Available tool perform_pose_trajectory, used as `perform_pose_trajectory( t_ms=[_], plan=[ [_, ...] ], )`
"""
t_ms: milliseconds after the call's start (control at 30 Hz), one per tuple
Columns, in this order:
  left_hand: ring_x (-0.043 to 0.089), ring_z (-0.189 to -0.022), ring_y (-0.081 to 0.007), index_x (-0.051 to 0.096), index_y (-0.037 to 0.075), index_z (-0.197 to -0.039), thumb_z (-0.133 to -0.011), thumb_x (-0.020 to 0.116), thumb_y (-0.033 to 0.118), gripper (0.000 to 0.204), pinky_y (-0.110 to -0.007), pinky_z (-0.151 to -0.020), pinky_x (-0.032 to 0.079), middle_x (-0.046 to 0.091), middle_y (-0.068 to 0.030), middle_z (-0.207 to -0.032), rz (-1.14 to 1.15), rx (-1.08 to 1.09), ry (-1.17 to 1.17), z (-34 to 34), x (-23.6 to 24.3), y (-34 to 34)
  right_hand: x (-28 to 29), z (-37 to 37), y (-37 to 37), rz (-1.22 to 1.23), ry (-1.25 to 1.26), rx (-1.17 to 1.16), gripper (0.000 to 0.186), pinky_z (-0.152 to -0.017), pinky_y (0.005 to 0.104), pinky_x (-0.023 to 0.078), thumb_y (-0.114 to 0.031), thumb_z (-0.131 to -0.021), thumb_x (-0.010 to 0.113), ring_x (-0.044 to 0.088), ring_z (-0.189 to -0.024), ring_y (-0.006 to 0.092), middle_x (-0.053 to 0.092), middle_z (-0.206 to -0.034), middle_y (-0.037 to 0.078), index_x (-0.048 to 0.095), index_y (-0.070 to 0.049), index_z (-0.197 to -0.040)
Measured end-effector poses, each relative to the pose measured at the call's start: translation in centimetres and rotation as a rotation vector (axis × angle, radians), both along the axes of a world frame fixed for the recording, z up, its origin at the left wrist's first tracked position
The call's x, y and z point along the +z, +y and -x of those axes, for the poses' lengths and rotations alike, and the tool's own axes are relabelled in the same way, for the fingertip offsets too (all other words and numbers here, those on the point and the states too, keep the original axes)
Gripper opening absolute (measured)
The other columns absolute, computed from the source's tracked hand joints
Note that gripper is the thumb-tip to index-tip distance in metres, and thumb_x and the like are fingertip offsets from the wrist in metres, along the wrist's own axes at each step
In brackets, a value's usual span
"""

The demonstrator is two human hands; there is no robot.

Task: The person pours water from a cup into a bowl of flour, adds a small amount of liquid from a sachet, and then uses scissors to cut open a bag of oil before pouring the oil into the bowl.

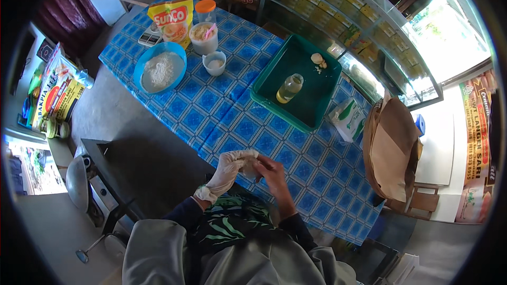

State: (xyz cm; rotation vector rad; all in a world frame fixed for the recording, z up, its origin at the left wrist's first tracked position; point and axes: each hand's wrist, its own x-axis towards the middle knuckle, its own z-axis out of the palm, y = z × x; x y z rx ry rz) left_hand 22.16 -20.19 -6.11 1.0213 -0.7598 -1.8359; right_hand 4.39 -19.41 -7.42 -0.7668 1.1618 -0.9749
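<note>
My left hand point(228, 170) wears a thin white glove, its fingers bent toward my other hand just off the table's near edge. My right hand point(272, 175) is bare, with fingers pinched close to the gloved fingertips. Between them is a thin, pale, see-through material point(248, 168), like that of the glove; its shape is mostly covered by my fingers. Both hands are held in front of my dark, leaf-patterned clothing point(232, 216).
On the blue checked tablecloth point(243, 133) stand a blue bowl of white powder point(161, 68), a white tub point(204, 39), a small cup point(214, 64) and a yellow pouch point(171, 21). A green tray point(285, 112) holds a bottle point(290, 88). Brown paper point(391, 150) lies right.
</note>
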Motion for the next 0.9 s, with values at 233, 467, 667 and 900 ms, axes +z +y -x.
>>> perform_pose_trajectory(
  t_ms=[233,467,667,900],
  plan=[
    [0.059,-0.081,-0.0077,0.055,-0.002,-0.134,-0.086,0.043,-0.010,0.051,-0.024,-0.069,0.049,0.069,-0.0043,-0.098,0.141,0.238,-0.254,-0.7,-1.8,1.8,-2.7,-3.9,-1.5,0.379,0.480,0.220,0.026,-0.062,0.0316,0.052,-0.003,-0.086,0.070,0.065,-0.080,0.0185,0.068,-0.097,0.012,0.069,0.000,-0.112],
    [0.059,-0.100,-0.0120,0.034,-0.003,-0.148,-0.094,0.051,0.002,0.057,-0.025,-0.086,0.049,0.057,-0.0097,-0.128,-0.049,0.092,0.041,-6.6,-1.7,1.3,-4.1,-7.0,-3.9,0.624,0.599,0.162,0.017,-0.077,0.0362,0.052,-0.002,-0.081,0.069,0.066,-0.087,0.0283,0.065,-0.100,0.015,0.071,0.003,-0.097],
    [0.058,-0.112,-0.0176,0.044,-0.002,-0.142,-0.093,0.061,0.031,0.061,-0.029,-0.093,0.047,0.056,-0.0132,-0.133,0.002,0.067,-0.159,-14.9,-0.8,-0.9,-13.1,-2.6,-10.8,0.327,1.242,-0.879,0.011,-0.069,0.0422,0.050,-0.012,-0.077,0.071,0.062,-0.077,0.0321,0.061,-0.091,0.017,0.075,-0.005,-0.085],
    [0.065,-0.094,-0.0129,0.059,-0.004,-0.125,-0.092,0.064,0.023,0.043,-0.024,-0.079,0.049,0.067,-0.0086,-0.110,-0.071,0.157,-0.266,-29.2,-1.0,-4.3,-11.4,-10.9,-18.7,0.042,1.631,-0.985,0.018,-0.075,0.0472,0.043,-0.019,-0.086,0.065,0.057,-0.091,0.0355,0.060,-0.092,0.017,0.070,-0.003,-0.091]
  ],
)
